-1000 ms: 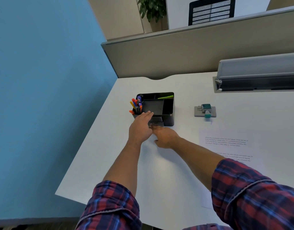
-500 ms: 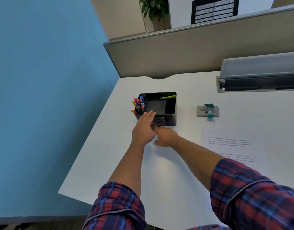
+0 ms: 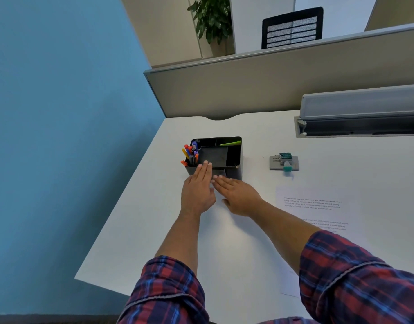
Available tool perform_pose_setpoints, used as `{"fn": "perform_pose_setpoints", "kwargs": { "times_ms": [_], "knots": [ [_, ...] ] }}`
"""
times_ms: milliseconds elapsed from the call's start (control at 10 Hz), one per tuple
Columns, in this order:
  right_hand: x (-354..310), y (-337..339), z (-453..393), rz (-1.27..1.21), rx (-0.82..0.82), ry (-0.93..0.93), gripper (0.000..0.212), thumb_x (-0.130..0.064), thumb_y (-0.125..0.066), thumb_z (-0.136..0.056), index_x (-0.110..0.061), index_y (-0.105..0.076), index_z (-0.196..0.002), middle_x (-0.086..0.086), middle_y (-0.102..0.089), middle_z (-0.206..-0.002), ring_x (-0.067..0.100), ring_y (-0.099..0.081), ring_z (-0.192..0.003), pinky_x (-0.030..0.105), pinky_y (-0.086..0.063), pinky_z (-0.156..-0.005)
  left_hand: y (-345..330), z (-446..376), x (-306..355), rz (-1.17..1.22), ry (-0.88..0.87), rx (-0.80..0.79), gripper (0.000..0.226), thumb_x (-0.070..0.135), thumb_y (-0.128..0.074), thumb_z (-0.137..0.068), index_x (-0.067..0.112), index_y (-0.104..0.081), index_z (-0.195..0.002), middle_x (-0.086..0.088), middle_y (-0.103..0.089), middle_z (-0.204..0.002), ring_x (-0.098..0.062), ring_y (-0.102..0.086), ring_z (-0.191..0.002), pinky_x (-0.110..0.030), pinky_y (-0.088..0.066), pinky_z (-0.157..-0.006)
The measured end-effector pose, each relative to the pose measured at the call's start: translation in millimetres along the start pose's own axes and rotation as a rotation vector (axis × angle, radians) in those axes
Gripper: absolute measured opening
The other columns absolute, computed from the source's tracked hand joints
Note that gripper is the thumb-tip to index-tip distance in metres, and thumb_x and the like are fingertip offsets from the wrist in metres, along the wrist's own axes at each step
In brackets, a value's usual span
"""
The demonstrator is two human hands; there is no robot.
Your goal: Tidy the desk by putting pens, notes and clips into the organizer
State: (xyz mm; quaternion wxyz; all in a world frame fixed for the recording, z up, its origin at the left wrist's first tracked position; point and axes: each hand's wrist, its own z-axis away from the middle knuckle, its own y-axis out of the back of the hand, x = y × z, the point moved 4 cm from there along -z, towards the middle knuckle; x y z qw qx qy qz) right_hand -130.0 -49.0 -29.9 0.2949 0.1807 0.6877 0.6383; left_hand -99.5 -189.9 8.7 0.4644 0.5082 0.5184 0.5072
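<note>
A black organizer (image 3: 235, 152) stands on the white desk (image 3: 224, 253), left of centre. Several coloured pens (image 3: 190, 153) stick up from its left compartment, and a green item (image 3: 230, 143) lies in its back compartment. My left hand (image 3: 198, 189) lies flat with straight fingers against the organizer's front left wall. My right hand (image 3: 238, 195) is flat beside it, fingertips at the organizer's front low section. Neither hand holds anything that I can see. What lies under the fingertips is hidden.
A small grey device with a green part (image 3: 284, 162) sits right of the organizer. A printed sheet of paper (image 3: 316, 206) lies at the right. A grey cable tray (image 3: 360, 118) runs along the back right. A beige partition (image 3: 271, 83) closes the desk's far edge.
My right hand has flattened and spread, its fingers now straight at the organizer's front. My left hand stays against the front wall. The camera shifted slightly.
</note>
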Motion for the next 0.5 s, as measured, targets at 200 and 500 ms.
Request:
{"fn": "perform_pose_setpoints", "kwargs": {
  "times_ms": [200, 500],
  "knots": [
    [6, 9, 22, 0.191, 0.169, 0.025, 0.070, -0.047, -0.027, -0.108, -0.017, 0.007, -0.160, 0.002, 0.015, -0.167, 0.020, 0.016, -0.154, 0.037, 0.004, -0.126, 0, 23, 6, 0.029, 0.068, 0.160, 0.074, 0.056, -0.028, -0.103, 0.019, -0.002, -0.162, 0.003, 0.005, -0.169, -0.013, 0.006, -0.155, -0.033, -0.002, -0.126],
    [12, 28, 53, 0.165, 0.282, -0.068, 0.069, -0.053, -0.019, -0.107, -0.015, 0.000, -0.161, 0.003, 0.008, -0.169, 0.020, 0.010, -0.155, 0.039, -0.006, -0.127, 15, 35, 34, 0.077, 0.044, 0.288, 0.080, 0.062, -0.026, -0.099, 0.019, -0.002, -0.162, 0.001, 0.005, -0.169, -0.014, 0.007, -0.155, -0.034, -0.001, -0.126]
  ]
}}
